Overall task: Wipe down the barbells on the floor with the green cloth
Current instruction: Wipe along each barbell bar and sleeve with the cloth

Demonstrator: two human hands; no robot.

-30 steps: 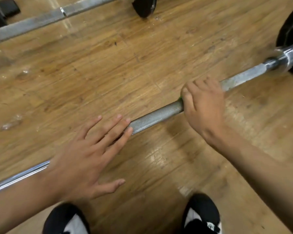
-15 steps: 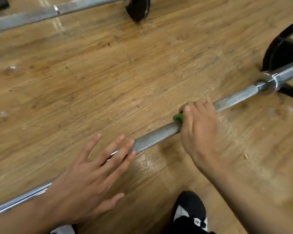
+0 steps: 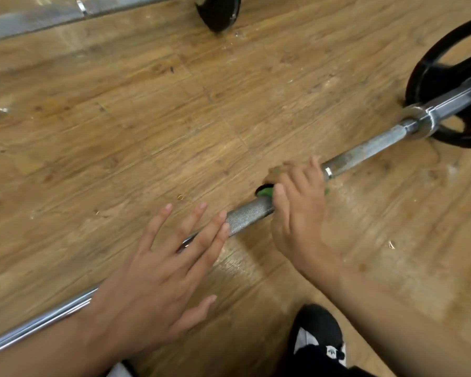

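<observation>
Head view: we see the near barbell (image 3: 249, 216) lying on the wooden floor (image 3: 120, 118), running diagonally from lower left to upper right. Both its ends are cut off by the frame edges, and a stretch of the shaft is hidden under the left hand (image 3: 158, 270). That hand lies flat on the bar with fingers straight and spread, gripping nothing. The right hand (image 3: 297, 210) is curled round the bar just beside it, with the green cloth (image 3: 264, 191) wrapped under the palm. We make out the cloth only as a green sliver by the thumb and a smaller speck at the hand's far edge; the rest is covered. The fingertips are blurred.

The black plate (image 3: 446, 77) on the bar's right sleeve is cut by the right edge, and its face is too smeared for us to read any marking. A second barbell (image 3: 38, 19) crosses the top left corner, cropped, with its small dark plate (image 3: 218, 12) cut by the top edge.

At the bottom we see a black shoe (image 3: 318, 338) with a white leaf-like emblem, blurry, with no lettering that we can read
</observation>
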